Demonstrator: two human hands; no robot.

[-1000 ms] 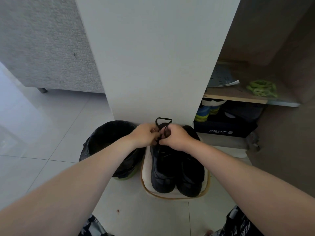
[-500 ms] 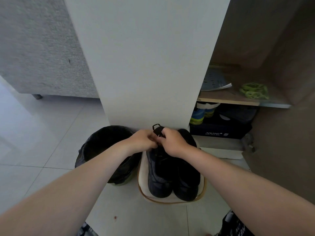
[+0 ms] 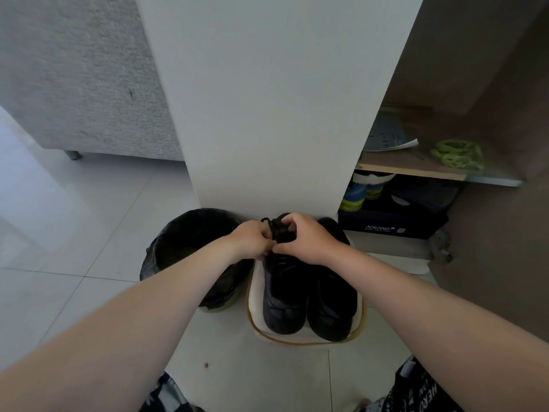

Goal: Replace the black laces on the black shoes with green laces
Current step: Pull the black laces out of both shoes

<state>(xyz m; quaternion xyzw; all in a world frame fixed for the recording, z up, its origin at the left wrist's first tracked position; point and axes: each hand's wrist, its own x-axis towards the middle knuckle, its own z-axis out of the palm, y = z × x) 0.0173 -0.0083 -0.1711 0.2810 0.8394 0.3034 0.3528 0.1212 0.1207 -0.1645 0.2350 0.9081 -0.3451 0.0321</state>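
A pair of low black shoes [image 3: 332, 304] is sitting side by side, toes toward the person, on a white cushioned mat with a tan edge [image 3: 306, 341] that is lying on the pale tiled floor [image 3: 74, 221] against the foot of a tall white cabinet panel [image 3: 273, 99]. Both bare hands are meeting over the top of the shoe nearer the bin [image 3: 283, 295]. The left hand [image 3: 252, 239] is curling its fingers and pinching the black shoelace [image 3: 277, 228] from one side, while the right hand [image 3: 303, 239] is arching over it, thumb and fingers closing on the same bunched lace. A small loop of lace is poking up just above the knuckles.

A round bin lined with a black plastic bag [image 3: 190, 242] is standing just beside the mat. The coiled bright green laces [image 3: 456, 154] are lying well apart from the shoes on a wooden shelf [image 3: 416, 171] inside the open cabinet, near a grey sheet of paper [image 3: 386, 135]. Below the shelf, a dark shoe box printed AOKANG [image 3: 386, 228] is resting on the cabinet floor. A grey fabric sofa [image 3: 74, 69] is standing behind the bin.
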